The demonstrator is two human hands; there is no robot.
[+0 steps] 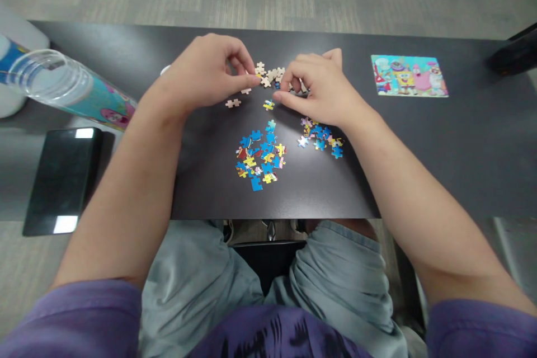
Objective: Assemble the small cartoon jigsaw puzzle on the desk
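Observation:
My left hand [218, 72] is closed in a pinch at the left side of a pile of face-down puzzle pieces [272, 75]; a small yellow bit shows at its fingertips. On the pile's right side, my right hand [310, 86] has its fingers curled together, and what they hold, if anything, is hidden. Just below its thumb lies a yellow and blue piece [269, 105]. Nearer the front edge is a cluster of mostly blue and yellow pieces [267, 148]. A second coloured cluster [321, 137] lies beside my right wrist.
On the dark table [419, 168], a cartoon picture card [410, 75] lies at the right. A clear-topped tube [84, 89] and a black phone-like device [62, 179] are at the left. A black object [514, 55] stands at the far right.

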